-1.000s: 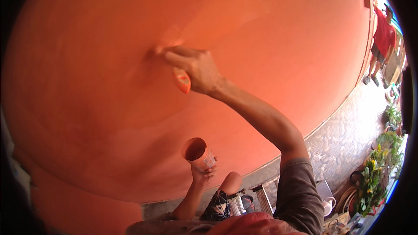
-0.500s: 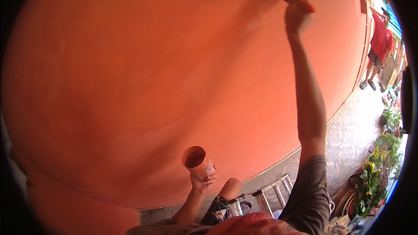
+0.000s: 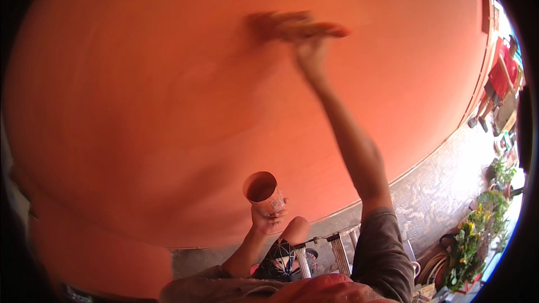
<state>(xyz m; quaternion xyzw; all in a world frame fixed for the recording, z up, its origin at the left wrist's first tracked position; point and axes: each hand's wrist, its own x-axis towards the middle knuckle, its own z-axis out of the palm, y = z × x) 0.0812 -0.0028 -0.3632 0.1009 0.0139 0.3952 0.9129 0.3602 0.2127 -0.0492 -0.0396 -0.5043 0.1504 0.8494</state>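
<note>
A wide paintbrush (image 3: pixel 286 25), smeared by motion, is gripped in my right hand (image 3: pixel 311 53), arm stretched up and forward. Its bristles point left at the orange wall (image 3: pixel 168 90); the blur hides whether they touch. Low in front of me, my left hand (image 3: pixel 268 219) is wrapped round a paint-smeared can (image 3: pixel 273 202), held upright with its open mouth showing. Reddish paint appears inside it. A shadow of my arm falls across the wall.
A metal ladder (image 3: pixel 339 255) stands below me beside my bent knee. Patterned floor tiles (image 3: pixel 426 185) run along the wall's foot. Potted plants (image 3: pixel 471 241) and a coiled hose (image 3: pixel 435 266) lie at right. Farther off stands another person in a red shirt (image 3: pixel 501 73).
My right hand has swept the paintbrush left and slightly down across the wall. The can in my left hand sits slightly higher and farther right in view.
</note>
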